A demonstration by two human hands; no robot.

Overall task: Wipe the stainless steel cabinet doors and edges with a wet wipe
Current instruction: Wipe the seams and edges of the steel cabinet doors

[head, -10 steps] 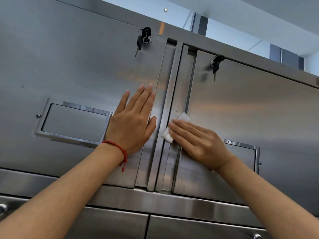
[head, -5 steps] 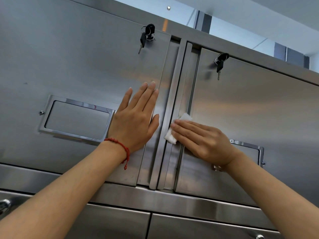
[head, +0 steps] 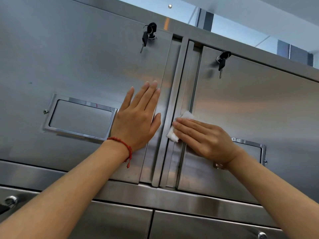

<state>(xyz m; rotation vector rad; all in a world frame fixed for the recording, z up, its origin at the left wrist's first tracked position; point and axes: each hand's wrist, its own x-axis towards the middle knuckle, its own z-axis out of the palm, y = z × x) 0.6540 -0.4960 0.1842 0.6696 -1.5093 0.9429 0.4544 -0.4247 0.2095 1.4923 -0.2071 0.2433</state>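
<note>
Two stainless steel cabinet doors fill the view, the left door (head: 77,66) and the right door (head: 259,104), split by a vertical edge strip (head: 174,94). My left hand (head: 136,121), with a red string bracelet at the wrist, lies flat with straight fingers on the left door beside the strip. My right hand (head: 202,137) presses a folded white wet wipe (head: 179,125) with straight fingers against the inner edge of the right door. Most of the wipe is hidden under the fingers.
Keys hang from a lock on each door, the left lock (head: 150,34) and the right lock (head: 222,60). Recessed handles sit in the left door (head: 79,116) and, partly behind my wrist, the right door (head: 250,149). Lower doors (head: 120,221) run below a horizontal rail.
My right hand with the wipe has slid slightly up the door's inner edge. My left hand has stayed flat on the left door. The view has tilted a little.
</note>
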